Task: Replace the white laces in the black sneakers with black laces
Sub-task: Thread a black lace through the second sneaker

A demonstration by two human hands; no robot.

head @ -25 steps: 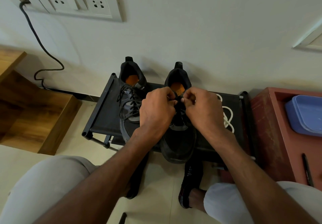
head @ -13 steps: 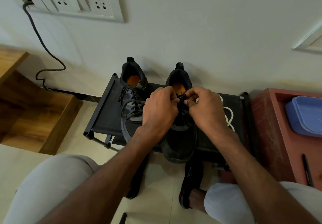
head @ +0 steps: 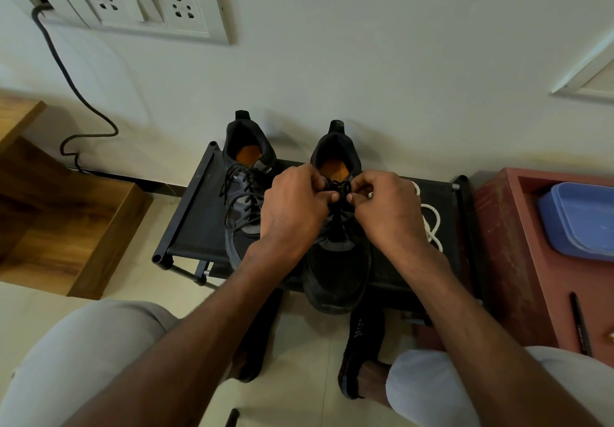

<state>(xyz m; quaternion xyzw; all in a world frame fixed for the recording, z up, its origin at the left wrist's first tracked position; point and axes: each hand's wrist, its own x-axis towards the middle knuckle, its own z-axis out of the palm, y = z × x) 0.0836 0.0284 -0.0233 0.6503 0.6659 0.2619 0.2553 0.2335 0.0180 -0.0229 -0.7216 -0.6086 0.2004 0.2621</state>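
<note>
Two black sneakers with orange insoles stand side by side on a low black rack (head: 192,227), toes toward me. The left sneaker (head: 244,191) carries a black lace, loosely crossed. Over the tongue of the right sneaker (head: 335,270) my left hand (head: 295,214) and my right hand (head: 385,214) meet, each pinching the black lace (head: 339,194) near the top eyelets. The fingertips nearly touch. A white lace (head: 432,224) lies coiled on the rack to the right of the right sneaker, partly behind my right hand.
A red-brown shelf (head: 518,254) with a blue plastic box (head: 578,220) and a black pen (head: 579,322) stands at the right. Wooden steps (head: 66,220) are at the left. A socket panel (head: 143,4) and a black cable (head: 79,94) are on the wall. My knees and sandalled feet sit below the rack.
Both hands have stayed on the right sneaker's lace. The fingertips have drawn a little closer together over the top eyelets.
</note>
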